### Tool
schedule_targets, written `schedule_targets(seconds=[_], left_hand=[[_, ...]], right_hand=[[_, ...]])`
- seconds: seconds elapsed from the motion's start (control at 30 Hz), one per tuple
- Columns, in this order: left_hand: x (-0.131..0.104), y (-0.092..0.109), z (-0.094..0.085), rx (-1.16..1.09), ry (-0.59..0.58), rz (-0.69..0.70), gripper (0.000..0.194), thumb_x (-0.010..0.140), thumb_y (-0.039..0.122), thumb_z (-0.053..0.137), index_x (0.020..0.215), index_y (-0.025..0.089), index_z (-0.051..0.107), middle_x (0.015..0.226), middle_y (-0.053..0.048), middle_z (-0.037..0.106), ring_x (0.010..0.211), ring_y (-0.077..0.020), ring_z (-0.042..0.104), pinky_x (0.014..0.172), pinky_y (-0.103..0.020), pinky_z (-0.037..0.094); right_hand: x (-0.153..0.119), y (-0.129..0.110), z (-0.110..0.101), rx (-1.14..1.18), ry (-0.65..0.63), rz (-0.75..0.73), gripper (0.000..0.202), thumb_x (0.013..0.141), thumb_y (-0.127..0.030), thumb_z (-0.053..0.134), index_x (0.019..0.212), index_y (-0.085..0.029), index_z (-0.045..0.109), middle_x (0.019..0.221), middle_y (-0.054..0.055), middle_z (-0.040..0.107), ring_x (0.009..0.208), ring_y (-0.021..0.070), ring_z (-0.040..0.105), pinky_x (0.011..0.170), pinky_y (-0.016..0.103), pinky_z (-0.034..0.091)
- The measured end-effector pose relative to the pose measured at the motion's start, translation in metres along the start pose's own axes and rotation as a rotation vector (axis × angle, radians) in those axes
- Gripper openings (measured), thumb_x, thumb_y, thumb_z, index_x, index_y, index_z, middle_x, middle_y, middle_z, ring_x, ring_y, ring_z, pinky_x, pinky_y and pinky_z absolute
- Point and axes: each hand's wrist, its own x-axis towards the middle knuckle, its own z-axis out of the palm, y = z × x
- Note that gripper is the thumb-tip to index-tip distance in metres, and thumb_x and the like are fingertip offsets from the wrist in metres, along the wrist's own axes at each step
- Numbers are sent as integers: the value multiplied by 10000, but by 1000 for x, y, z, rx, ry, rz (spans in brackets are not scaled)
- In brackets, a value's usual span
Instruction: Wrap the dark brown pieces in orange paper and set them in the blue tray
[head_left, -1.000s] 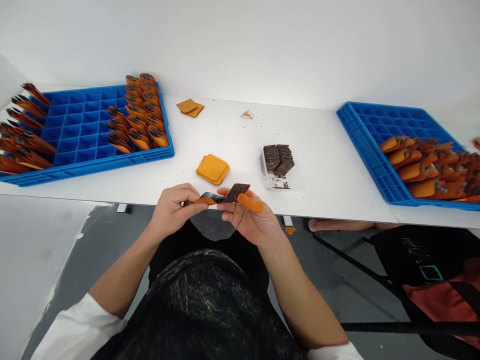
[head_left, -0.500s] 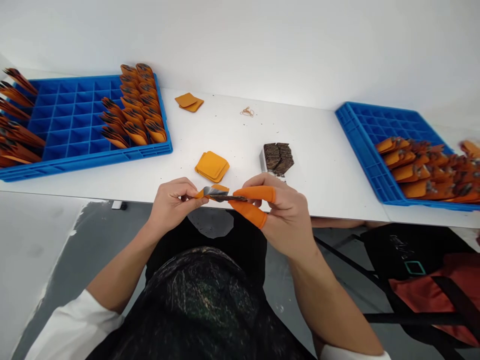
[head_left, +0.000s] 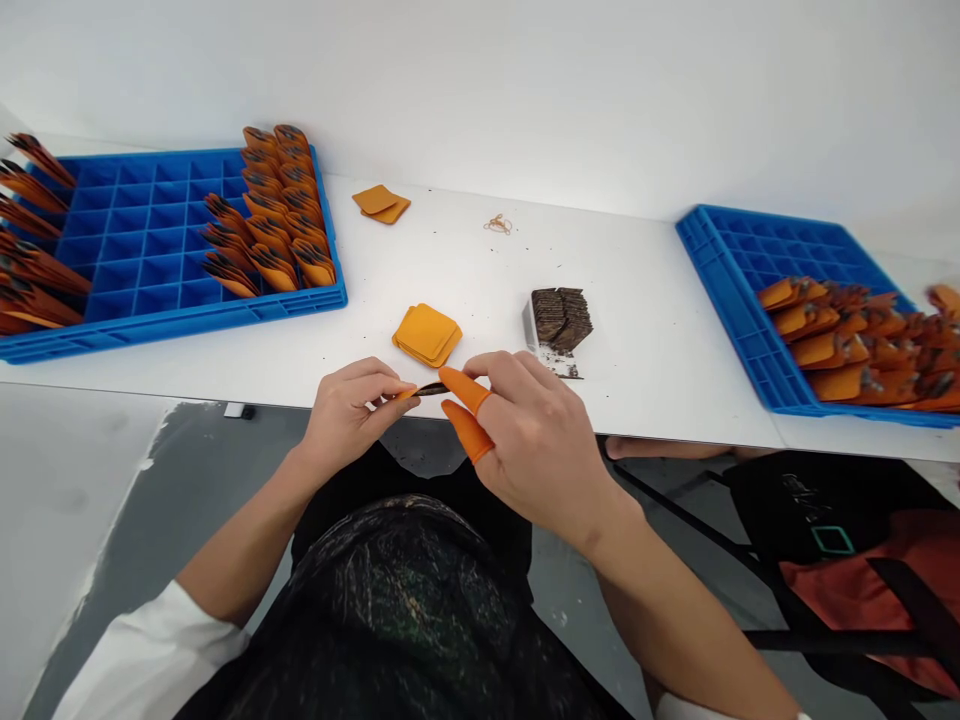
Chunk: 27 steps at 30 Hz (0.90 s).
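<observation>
Near the table's front edge my left hand (head_left: 356,410) pinches a small orange pouch (head_left: 407,394) with a dark edge showing in it. My right hand (head_left: 525,430) wears orange covers on its thumb and index finger. Those two fingertips sit apart at the pouch's right end, and whether they touch it is hard to tell. A stack of yellow-orange pouches (head_left: 426,334) lies just beyond my hands. To its right, thin dark brown pieces (head_left: 561,315) stand packed in a small white container (head_left: 531,328).
Blue divided trays stand at the left (head_left: 172,315) and right (head_left: 724,300), both with orange packets. Two orange squares (head_left: 381,203) and some rubber bands (head_left: 498,224) lie farther back. A black and red bag (head_left: 832,570) is below the table at right.
My right hand has moved left along the pouch, and its covered fingers no longer pinch a dark piece sticking out. The pouch's open, silvery inside no longer shows.
</observation>
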Motion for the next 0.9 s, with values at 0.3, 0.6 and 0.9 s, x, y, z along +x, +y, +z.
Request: schedule_targets(seconds=[0.3,0.6,0.9], left_hand=[[3,0,-5,-191,-49,-62,55,929,262,819,934,207,824,836,-37,763,687,-128,672,622,-232,540],[7,7,-10,-149,67,20,35,955,234,793,925,230,809,903,-57,801,818,-171,746,752,-296,599],[12,16,-27,290,-49,284,30,979,202,764,980,216,790,925,-51,798,808,-174,687,737,-307,558]], right_hand=[[-6,22,24,633,7,369,107,985,-275,731,1050,-278,817,962,28,803,793,167,709,662,308,579],[-1,26,27,606,107,301,128,969,-251,755,1021,-304,859,995,41,813,870,187,752,762,342,621],[0,16,45,333,117,43,170,971,-127,694,957,-251,810,953,73,801,807,209,709,654,355,567]])
